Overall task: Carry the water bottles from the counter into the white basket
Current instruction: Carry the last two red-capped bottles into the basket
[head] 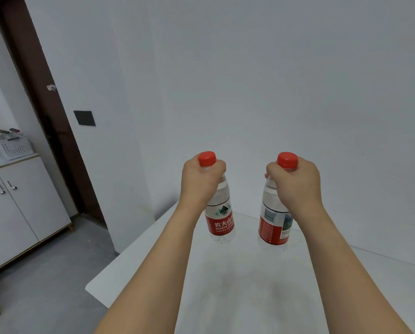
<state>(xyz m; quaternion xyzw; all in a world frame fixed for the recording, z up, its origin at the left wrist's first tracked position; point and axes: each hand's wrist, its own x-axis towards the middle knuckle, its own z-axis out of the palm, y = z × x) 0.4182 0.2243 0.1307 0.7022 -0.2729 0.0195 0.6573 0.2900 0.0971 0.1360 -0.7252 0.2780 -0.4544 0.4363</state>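
My left hand (200,180) grips the neck of a clear water bottle (220,220) with a red cap and red label. My right hand (295,182) grips the neck of a second, like bottle (273,222). Both bottles hang upright above the white counter (225,285), close to the wall. The white basket (13,147) stands far off at the left on a white cabinet (21,208), with several dark-topped items showing above its rim.
A white wall rises right behind the counter. A dark brown door frame (45,104) and a black wall plate (84,118) lie to the left. Grey floor (45,285) stretches between the counter's left edge and the cabinet.
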